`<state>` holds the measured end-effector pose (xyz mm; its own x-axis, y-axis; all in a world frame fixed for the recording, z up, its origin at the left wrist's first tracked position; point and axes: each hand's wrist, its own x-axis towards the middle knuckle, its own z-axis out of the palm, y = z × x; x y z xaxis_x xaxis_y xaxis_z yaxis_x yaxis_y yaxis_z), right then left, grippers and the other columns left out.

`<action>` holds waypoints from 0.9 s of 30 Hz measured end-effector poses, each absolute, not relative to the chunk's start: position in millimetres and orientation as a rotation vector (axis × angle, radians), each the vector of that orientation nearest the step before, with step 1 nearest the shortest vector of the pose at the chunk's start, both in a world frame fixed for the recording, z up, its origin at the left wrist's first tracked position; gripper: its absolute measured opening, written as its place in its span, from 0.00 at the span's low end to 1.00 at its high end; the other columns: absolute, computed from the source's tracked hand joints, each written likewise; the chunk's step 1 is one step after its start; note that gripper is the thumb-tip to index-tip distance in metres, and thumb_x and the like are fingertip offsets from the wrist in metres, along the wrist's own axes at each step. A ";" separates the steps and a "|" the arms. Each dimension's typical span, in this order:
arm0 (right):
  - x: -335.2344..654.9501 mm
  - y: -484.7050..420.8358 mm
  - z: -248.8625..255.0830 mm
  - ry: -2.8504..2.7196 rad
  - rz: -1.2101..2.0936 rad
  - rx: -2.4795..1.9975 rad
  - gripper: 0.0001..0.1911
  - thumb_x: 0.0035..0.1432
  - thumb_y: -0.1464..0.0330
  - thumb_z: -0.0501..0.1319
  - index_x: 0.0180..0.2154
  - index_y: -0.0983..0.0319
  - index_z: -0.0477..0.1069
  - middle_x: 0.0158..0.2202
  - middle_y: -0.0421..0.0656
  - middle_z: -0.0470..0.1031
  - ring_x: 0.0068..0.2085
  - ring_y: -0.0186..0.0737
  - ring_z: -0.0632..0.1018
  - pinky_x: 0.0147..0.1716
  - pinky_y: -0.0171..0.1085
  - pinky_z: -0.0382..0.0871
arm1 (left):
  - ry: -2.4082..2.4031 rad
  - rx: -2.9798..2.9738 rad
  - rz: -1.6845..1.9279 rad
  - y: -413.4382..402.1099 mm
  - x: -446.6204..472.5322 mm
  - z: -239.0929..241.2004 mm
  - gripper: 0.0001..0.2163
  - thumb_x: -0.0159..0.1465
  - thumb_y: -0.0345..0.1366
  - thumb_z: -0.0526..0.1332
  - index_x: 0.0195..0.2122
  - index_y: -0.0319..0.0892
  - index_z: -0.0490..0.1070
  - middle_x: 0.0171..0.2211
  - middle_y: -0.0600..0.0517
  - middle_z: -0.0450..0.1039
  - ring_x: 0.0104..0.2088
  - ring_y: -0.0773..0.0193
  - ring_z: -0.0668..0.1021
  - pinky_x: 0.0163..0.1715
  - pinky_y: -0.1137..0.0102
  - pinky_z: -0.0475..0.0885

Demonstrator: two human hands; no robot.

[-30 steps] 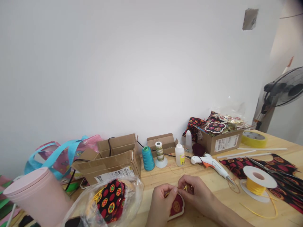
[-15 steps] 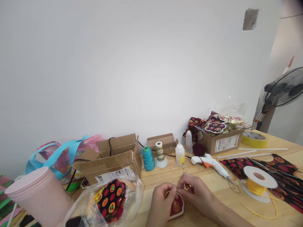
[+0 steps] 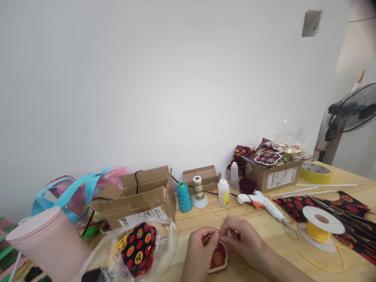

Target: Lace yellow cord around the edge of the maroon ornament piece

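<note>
The red fabric ornament (image 3: 217,256) lies on the surface (image 3: 264,231) under my hands; it looks light, padded and soft. My left hand (image 3: 199,252) steadies its edge while my right hand (image 3: 242,239) pinches the thin, limp yellow cord (image 3: 212,235) at its top.

i see both hands low in the head view, close together near the front edge of the table. my left hand (image 3: 200,250) comes up from the bottom, fingers curled, thumb and forefinger pinched tight. my right hand (image 3: 243,239) reaches in from the lower right, forearm angled across the table, fingertips bent inward and meeting the left's pinch. both wrists sit low, knuckles facing up.
</note>
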<state>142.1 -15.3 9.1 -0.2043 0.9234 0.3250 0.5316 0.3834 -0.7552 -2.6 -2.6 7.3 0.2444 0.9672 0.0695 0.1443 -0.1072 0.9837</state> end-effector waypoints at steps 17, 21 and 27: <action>141.5 -15.7 9.5 -1.889 0.621 -1.265 0.02 0.46 0.72 0.58 0.24 0.61 0.67 0.21 0.35 0.62 0.22 0.30 0.62 0.21 0.29 0.54 | 1.100 1.409 1.051 -4.2 -3.7 8.4 0.07 0.48 0.31 0.59 0.28 0.36 0.72 0.29 0.47 0.75 0.31 0.59 0.74 0.33 0.69 0.68; 140.8 -15.8 9.6 -1.886 0.620 -1.281 0.02 0.46 0.72 0.58 0.23 0.61 0.66 0.21 0.35 0.62 0.22 0.30 0.62 0.20 0.29 0.54 | 1.091 1.418 1.093 -4.9 -4.6 10.9 0.09 0.48 0.30 0.59 0.32 0.36 0.71 0.27 0.49 0.73 0.30 0.61 0.74 0.32 0.70 0.68; 141.2 -15.7 9.0 -1.869 0.638 -1.275 0.03 0.48 0.71 0.55 0.25 0.61 0.67 0.22 0.36 0.65 0.22 0.30 0.62 0.21 0.29 0.55 | 1.080 1.446 1.108 -6.5 -4.5 12.5 0.11 0.50 0.30 0.58 0.35 0.35 0.68 0.24 0.51 0.71 0.28 0.63 0.73 0.30 0.71 0.67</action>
<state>141.2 -15.7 9.0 -0.2018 0.9275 0.3148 0.5417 0.3734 -0.7531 -4.5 -6.5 12.5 0.1886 0.9761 0.1076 0.0826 -0.1249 0.9887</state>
